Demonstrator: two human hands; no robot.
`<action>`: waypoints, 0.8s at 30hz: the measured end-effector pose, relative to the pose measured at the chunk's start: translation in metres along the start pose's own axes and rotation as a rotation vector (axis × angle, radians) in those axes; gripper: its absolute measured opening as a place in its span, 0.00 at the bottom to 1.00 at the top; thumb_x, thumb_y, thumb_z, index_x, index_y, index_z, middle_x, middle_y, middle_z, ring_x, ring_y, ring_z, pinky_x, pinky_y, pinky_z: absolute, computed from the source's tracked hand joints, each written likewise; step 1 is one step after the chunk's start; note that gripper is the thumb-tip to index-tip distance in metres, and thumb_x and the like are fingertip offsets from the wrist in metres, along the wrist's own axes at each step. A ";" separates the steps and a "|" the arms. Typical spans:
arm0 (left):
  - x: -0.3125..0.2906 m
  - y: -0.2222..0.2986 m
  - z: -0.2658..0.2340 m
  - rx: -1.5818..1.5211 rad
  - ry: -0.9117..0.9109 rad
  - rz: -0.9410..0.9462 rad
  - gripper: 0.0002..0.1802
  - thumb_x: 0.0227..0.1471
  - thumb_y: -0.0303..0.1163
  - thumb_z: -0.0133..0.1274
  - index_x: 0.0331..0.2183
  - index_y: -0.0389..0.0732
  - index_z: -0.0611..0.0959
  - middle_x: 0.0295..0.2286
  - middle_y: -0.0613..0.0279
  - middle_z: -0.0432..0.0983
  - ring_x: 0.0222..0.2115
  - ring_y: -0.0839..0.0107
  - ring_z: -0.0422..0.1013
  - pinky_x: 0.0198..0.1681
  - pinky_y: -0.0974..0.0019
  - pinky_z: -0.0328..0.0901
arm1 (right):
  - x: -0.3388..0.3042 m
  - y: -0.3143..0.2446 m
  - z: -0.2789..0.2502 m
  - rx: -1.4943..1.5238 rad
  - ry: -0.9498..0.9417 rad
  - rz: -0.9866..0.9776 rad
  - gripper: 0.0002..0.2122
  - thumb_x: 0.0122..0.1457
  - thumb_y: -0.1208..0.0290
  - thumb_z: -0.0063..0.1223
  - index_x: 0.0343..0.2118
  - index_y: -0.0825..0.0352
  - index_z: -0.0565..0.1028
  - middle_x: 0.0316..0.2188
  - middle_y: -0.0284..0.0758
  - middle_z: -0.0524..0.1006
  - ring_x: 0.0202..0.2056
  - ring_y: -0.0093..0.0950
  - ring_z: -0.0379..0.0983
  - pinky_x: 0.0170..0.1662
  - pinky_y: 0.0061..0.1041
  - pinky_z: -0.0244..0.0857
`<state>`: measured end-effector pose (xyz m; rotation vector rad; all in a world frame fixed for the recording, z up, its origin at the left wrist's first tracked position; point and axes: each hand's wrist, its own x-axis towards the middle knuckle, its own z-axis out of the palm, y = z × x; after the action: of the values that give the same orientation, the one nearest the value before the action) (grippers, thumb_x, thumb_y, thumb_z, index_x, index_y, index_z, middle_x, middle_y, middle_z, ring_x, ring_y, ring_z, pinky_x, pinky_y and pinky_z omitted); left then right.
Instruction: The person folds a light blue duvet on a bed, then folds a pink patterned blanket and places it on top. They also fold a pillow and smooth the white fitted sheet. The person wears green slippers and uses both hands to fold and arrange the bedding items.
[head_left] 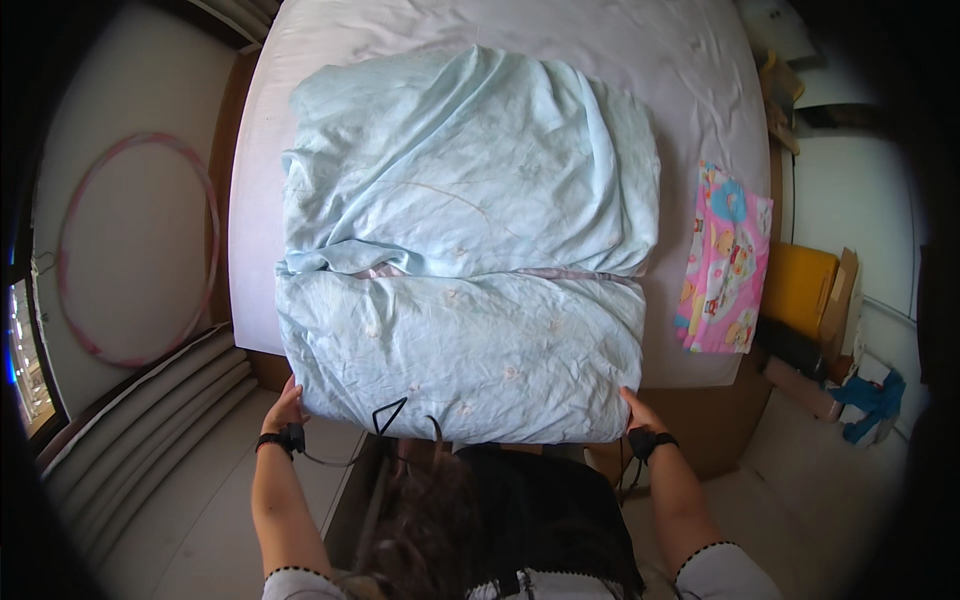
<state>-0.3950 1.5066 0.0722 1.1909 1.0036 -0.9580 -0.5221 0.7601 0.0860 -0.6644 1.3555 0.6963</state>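
A light blue quilt (480, 340) with a faint flower pattern lies folded on the bed. A crosswise gap divides it into a near folded roll and a wider, wrinkled far part. My left hand (285, 407) grips the near left corner of the quilt, its fingers partly tucked beneath the edge. At the near right corner my right hand (640, 411) holds the same fold, with most fingers hidden by the cloth. Both wrists wear black bands with a small device. The near edge of the quilt overhangs the bed, close to my body.
A pale sheet (690, 60) covers the bed. To the right of the quilt lies a folded pink patterned cloth (728, 265). A pink hoop (65, 240) leans on the left wall, above grey ribbed padding (165, 420). Beyond the bed's right side are a yellow box (800, 285) and blue cloth (868, 400).
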 end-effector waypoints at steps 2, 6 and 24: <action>-0.001 -0.030 -0.009 -0.023 0.098 -0.085 0.58 0.39 0.55 0.65 0.66 0.64 0.51 0.65 0.64 0.47 0.66 0.53 0.41 0.62 0.32 0.32 | 0.003 0.002 -0.006 -0.013 0.036 0.075 0.35 0.56 0.59 0.63 0.63 0.66 0.60 0.61 0.37 0.66 0.58 0.36 0.64 0.60 0.41 0.60; 0.022 -0.054 -0.020 -0.060 0.058 -0.205 0.54 0.39 0.50 0.67 0.63 0.50 0.59 0.62 0.62 0.58 0.63 0.54 0.50 0.64 0.38 0.39 | 0.018 -0.002 -0.003 -0.101 0.071 0.101 0.37 0.55 0.57 0.64 0.64 0.65 0.59 0.60 0.39 0.67 0.58 0.37 0.65 0.60 0.39 0.61; 0.032 -0.036 -0.006 -0.015 -0.029 -0.176 0.46 0.44 0.41 0.66 0.60 0.42 0.62 0.57 0.56 0.63 0.57 0.50 0.61 0.57 0.37 0.58 | 0.002 0.054 -0.016 -0.703 0.039 0.008 0.40 0.43 0.75 0.73 0.60 0.72 0.63 0.60 0.39 0.66 0.57 0.34 0.65 0.61 0.28 0.56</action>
<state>-0.4208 1.5065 0.0310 1.0859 1.1035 -1.1002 -0.5738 0.7816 0.0811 -1.2296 1.1345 1.1875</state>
